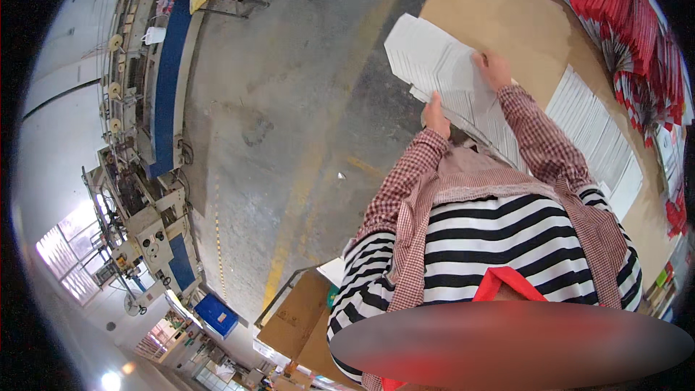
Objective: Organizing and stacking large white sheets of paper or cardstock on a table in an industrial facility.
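Observation:
A fanned stack of white paper pieces (452, 65), perhaps envelopes or folded sheets, lies overlapped in front of my body at the table's left edge. My left hand (436, 117) grips its near left edge, thumb up on the side and the other fingers hidden underneath. On the far right side, my right hand (494, 71) is closed at the stack's edge with fingers bent. The stack's near end runs down toward my apron (492, 166). To the right of my right forearm, a second row of overlapped white pieces (590, 127) rests on the table.
The brown tabletop (499, 0) extends ahead and right. Red-and-white paper items (615, 22) stand in dense rows along its far right. An open cardboard box (293, 326) is at my lower left. Across the concrete floor (289, 101) stands a long machine with a blue belt (170, 80).

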Available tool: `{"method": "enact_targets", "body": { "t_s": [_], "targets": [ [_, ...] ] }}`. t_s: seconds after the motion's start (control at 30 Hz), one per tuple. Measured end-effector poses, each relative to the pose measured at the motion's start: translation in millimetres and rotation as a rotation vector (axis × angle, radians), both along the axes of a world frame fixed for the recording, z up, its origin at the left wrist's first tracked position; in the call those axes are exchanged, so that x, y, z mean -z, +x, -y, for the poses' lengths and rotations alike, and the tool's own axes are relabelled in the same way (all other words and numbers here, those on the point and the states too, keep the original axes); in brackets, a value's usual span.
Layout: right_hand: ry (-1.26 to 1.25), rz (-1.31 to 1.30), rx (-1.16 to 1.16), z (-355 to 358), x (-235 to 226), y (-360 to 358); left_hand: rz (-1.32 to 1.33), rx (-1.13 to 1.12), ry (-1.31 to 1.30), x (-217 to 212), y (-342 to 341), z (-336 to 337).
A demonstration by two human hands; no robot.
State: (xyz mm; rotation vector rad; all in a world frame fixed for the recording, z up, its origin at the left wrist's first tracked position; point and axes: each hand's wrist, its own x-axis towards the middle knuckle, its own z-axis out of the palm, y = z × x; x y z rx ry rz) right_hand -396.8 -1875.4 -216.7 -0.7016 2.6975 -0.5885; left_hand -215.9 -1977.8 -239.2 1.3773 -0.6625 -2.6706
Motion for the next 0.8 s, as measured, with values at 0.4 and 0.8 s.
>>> {"method": "enact_targets", "body": {
  "t_s": [0.4, 0.8],
  "targets": [
    [-0.309, 0.320, 0.015, 94, 33, -58, 0.308, 0.041, 0.054, -16, -32, -18],
    [-0.668, 0.462, 0.046, 85, 7, -67, 0.033, 0.057, 0.144, -13, -17, -6]
  ]
}}
